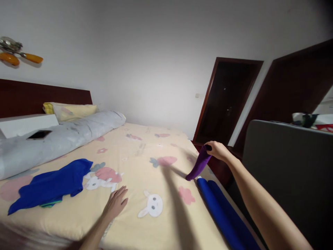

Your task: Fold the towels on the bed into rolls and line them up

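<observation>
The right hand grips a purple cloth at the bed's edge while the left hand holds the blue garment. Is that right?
Not quite. In the head view the left hand lies flat on the bedsheet, apart from the blue garment. The right hand does grip the purple cloth.

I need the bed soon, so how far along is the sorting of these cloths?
Two rolled blue cloths already lie side by side at the bed's right edge. In hand: the right hand lifts a rolled purple cloth, its lower end by those rolls, while the left hand rests open on the sheet. Apparently left: the loose blue cloth crumpled over a green one.
</observation>
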`<state>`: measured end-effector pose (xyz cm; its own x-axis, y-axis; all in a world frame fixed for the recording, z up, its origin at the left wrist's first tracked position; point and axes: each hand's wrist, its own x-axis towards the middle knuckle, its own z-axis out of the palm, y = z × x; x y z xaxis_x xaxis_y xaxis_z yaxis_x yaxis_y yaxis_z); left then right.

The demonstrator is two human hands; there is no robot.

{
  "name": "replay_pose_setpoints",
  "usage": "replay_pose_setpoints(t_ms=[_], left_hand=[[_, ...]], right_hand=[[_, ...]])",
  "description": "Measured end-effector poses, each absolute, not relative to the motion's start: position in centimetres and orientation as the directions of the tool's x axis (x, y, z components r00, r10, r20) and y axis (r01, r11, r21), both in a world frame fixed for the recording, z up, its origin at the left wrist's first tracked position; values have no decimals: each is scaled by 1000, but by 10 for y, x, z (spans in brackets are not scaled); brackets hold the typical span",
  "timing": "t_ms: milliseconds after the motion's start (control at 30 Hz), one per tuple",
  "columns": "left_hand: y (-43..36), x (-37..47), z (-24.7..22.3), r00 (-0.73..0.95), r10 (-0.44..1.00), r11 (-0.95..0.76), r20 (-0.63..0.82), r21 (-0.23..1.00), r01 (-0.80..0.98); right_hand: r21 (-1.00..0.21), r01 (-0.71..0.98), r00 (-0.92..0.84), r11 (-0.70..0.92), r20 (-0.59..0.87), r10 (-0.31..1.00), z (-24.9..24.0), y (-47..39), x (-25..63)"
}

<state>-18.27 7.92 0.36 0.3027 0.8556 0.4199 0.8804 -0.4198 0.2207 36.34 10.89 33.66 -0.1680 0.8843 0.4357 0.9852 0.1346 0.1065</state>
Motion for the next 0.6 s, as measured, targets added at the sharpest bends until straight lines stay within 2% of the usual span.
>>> replay_pose_setpoints(t_ms=[167, 300, 433, 600], left_hand=[[80, -183, 3, 318, 851, -427, 418, 200, 882], [80, -184, 2, 320, 854, -422, 410, 187, 887], [81, -184, 2, 327, 851, -425, 410, 175, 888], [81, -185, 3, 336, 843, -433, 420, 158, 888]], right_hand=[[94, 981, -194, 171, 410, 891, 340, 87, 360], [45, 964, -258, 263, 404, 878, 318, 44, 359], [20, 972, -225, 235, 379, 897, 267, -20, 356], [36, 986, -163, 160, 301, 939, 164, -90, 351]])
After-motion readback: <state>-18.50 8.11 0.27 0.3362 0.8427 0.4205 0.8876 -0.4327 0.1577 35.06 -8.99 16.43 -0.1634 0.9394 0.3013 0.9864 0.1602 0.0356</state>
